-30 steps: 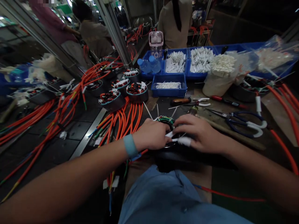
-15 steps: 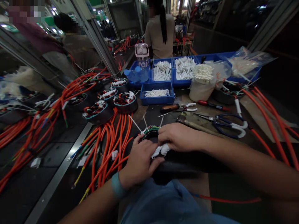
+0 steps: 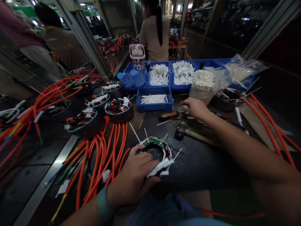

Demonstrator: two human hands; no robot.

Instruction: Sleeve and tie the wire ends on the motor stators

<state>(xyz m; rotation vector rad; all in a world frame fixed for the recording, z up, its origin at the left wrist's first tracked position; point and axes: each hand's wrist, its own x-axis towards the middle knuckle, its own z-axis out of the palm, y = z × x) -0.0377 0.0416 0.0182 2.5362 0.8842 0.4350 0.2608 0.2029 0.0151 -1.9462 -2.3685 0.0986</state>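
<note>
And our right hand [image 3: 197, 108] has left the wound ring [image 3: 154, 141] for the orange-handled tool [image 3: 168, 115] area, its grip unclear to us, while our left hand [image 3: 135, 171] alone clasps the ring's near-left side on the bench [image 3: 199, 166], apparently just steadying it.

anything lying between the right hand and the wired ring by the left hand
Yes, the hammer head lies on the bench between the right hand and the wired ring. It sits low; the hand could probably pass over.
</note>
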